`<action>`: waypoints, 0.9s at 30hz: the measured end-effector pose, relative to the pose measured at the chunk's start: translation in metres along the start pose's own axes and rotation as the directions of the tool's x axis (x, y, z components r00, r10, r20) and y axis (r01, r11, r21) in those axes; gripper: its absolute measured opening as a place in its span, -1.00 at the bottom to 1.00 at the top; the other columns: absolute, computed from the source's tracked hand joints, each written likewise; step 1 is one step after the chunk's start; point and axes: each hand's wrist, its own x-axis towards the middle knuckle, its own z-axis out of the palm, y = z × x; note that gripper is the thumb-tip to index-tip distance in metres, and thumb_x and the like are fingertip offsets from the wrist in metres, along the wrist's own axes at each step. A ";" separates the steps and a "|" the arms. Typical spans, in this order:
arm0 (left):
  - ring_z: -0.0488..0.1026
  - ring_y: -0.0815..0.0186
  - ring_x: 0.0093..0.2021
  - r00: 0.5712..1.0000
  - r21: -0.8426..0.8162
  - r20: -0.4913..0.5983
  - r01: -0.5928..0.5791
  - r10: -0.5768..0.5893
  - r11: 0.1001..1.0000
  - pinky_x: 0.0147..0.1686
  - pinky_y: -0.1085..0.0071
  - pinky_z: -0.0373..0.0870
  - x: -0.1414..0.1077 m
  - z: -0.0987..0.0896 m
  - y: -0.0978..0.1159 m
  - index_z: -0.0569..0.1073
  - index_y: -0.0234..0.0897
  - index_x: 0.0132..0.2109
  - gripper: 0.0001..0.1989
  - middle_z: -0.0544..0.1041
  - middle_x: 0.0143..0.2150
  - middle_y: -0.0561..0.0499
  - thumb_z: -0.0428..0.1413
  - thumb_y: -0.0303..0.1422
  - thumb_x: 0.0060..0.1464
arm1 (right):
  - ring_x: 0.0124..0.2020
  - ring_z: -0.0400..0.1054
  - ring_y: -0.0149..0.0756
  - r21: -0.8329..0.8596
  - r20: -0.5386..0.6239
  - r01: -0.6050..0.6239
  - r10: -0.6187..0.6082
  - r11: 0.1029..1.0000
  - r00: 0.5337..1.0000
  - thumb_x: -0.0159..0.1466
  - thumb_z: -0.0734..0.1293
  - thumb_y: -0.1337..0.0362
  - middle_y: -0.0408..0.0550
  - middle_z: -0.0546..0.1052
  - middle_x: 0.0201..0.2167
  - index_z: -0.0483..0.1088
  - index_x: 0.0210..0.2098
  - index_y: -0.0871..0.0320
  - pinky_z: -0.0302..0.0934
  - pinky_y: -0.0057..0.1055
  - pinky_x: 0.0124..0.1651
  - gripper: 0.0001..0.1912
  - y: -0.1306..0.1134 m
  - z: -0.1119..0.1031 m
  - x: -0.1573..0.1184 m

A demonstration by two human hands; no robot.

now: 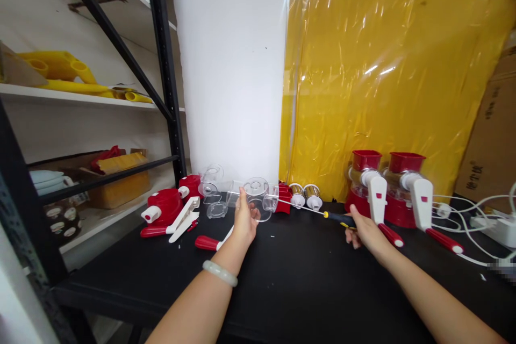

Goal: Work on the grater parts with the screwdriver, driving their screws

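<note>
My right hand (363, 230) is closed round the dark blue and yellow handle of a screwdriver (339, 219). Its long thin metal shaft points left, toward my left hand (245, 221). The fingers of that hand are curled with the thumb up, beside the shaft and in front of a clear plastic housing (257, 186). What they grip is hard to make out. A red crank handle (207, 242) lies just left of my left wrist, its white arm partly hidden by the hand.
Red bases (167, 206), white crank arms (184, 220) and other clear housings (210, 180) lie left. Metal grater drums (313, 196) stand behind the screwdriver. Two assembled red-and-white rotary graters (366, 193) stand right, near white cables (463, 220). A black-framed shelf (164, 37) borders the black table (298, 290).
</note>
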 end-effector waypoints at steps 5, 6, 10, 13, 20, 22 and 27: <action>0.25 0.54 -0.58 1.000 0.003 0.001 -0.014 0.014 1.000 -0.52 0.59 0.25 0.002 0.001 0.001 0.40 -0.13 0.02 -0.25 0.30 -0.45 0.15 0.25 0.23 -0.23 | -0.58 0.31 -0.41 0.203 0.004 0.173 -0.177 0.964 0.984 0.01 0.56 0.02 -0.25 0.44 -0.58 0.46 -0.31 0.03 0.23 -0.45 -0.49 -0.63 -0.003 -0.001 -0.002; 0.25 0.53 -0.58 1.000 0.001 0.000 -0.019 0.019 1.000 -0.52 0.59 0.26 0.003 0.001 0.001 0.39 -0.12 0.03 -0.24 0.31 -0.45 0.15 0.24 0.24 -0.23 | -0.48 0.39 -0.37 0.292 0.020 0.156 -0.169 0.944 0.985 -0.06 0.60 0.14 -0.24 0.49 -0.49 0.47 -0.24 -0.02 0.31 -0.42 -0.39 -0.59 -0.008 -0.001 -0.004; 0.26 0.52 -0.59 0.999 -0.001 0.033 -0.016 0.016 1.000 -0.53 0.58 0.25 0.002 0.005 -0.001 0.39 -0.12 0.02 -0.24 0.29 -0.47 0.16 0.23 0.25 -0.23 | -0.35 0.46 -0.33 0.500 0.062 0.084 -0.133 0.862 0.989 -0.13 0.59 0.33 -0.20 0.56 -0.40 0.48 -0.23 -0.07 0.38 -0.36 -0.25 -0.53 -0.024 -0.002 -0.010; 0.24 0.53 -0.60 0.999 -0.012 0.046 -0.005 0.006 1.000 -0.53 0.58 0.25 0.000 0.008 -0.001 0.39 -0.13 0.00 -0.27 0.28 -0.48 0.16 0.21 0.25 -0.20 | -0.41 0.47 -0.22 0.452 0.050 0.027 -0.056 0.891 0.997 0.11 0.44 -0.10 0.02 0.59 -0.42 0.49 -0.32 0.08 0.37 -0.33 -0.42 -0.62 -0.023 0.000 -0.009; 0.25 0.51 -0.59 1.000 -0.026 0.024 0.016 -0.016 1.000 -0.55 0.57 0.23 0.001 0.010 0.003 0.40 -0.15 -0.06 -0.32 0.27 -0.49 0.15 0.21 0.24 -0.18 | -0.74 0.06 -0.52 0.274 -0.045 0.091 -0.081 0.957 0.996 0.11 0.50 0.03 -0.27 0.31 -0.71 0.39 -0.44 0.09 0.01 -0.53 -0.67 -0.69 -0.016 0.005 -0.008; 0.25 0.51 -0.59 1.000 -0.021 0.014 0.027 -0.027 0.999 -0.56 0.57 0.23 0.000 0.010 0.004 0.40 -0.17 -0.08 -0.33 0.27 -0.48 0.15 0.20 0.24 -0.15 | -0.61 0.25 -0.46 0.336 -0.051 0.117 -0.106 0.935 0.993 0.06 0.50 0.15 -0.27 0.42 -0.57 0.40 -0.34 0.01 0.22 -0.49 -0.52 -0.76 -0.021 0.003 -0.010; 0.26 0.50 -0.59 0.999 -0.002 0.007 0.048 -0.048 0.999 -0.56 0.56 0.25 -0.002 0.012 0.004 0.41 -0.16 -0.08 -0.37 0.28 -0.48 0.14 0.21 0.21 -0.12 | -0.38 0.45 -0.25 0.469 0.050 0.049 -0.082 0.882 0.995 0.06 0.43 0.08 -0.12 0.51 -0.45 0.42 -0.29 0.02 0.35 -0.31 -0.33 -0.74 -0.027 -0.002 -0.012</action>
